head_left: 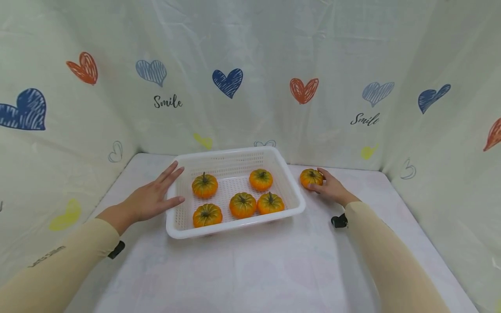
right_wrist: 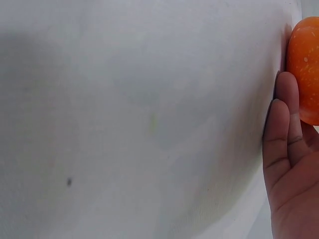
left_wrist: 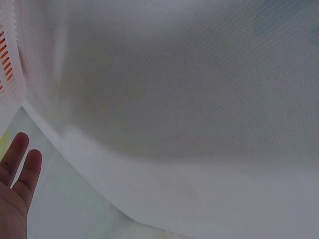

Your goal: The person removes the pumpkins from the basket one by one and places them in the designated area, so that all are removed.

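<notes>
Left hand (head_left: 146,201): fingers and thumb spread at the left rim of the white basket (head_left: 235,224), gripping nothing; I can't tell whether they touch it.
White basket: stands on the counter (head_left: 250,269); I judge it light, slightly flexible plastic, best taken by its rim.
Left pumpkins: inside the basket, the rear-left pumpkin (head_left: 205,186) behind the front-left pumpkin (head_left: 207,215); I'd avoid using their stems as handles.
Middle pumpkin (head_left: 243,205): inside, beside the front-right pumpkin (head_left: 270,203); I'd allow finger room between them.
Rear-right pumpkin (head_left: 261,180): also inside, with space around it.
Outside pumpkin (head_left: 310,177): on the counter just right of the basket; I expect it light and firm, its smooth skin perhaps slippery, so I'd hold the sides below the widest part.
Right hand (head_left: 330,188): pinching the outside pumpkin, thumb on the near side, fingers around its right; I'd keep the squeeze gentle.
</notes>
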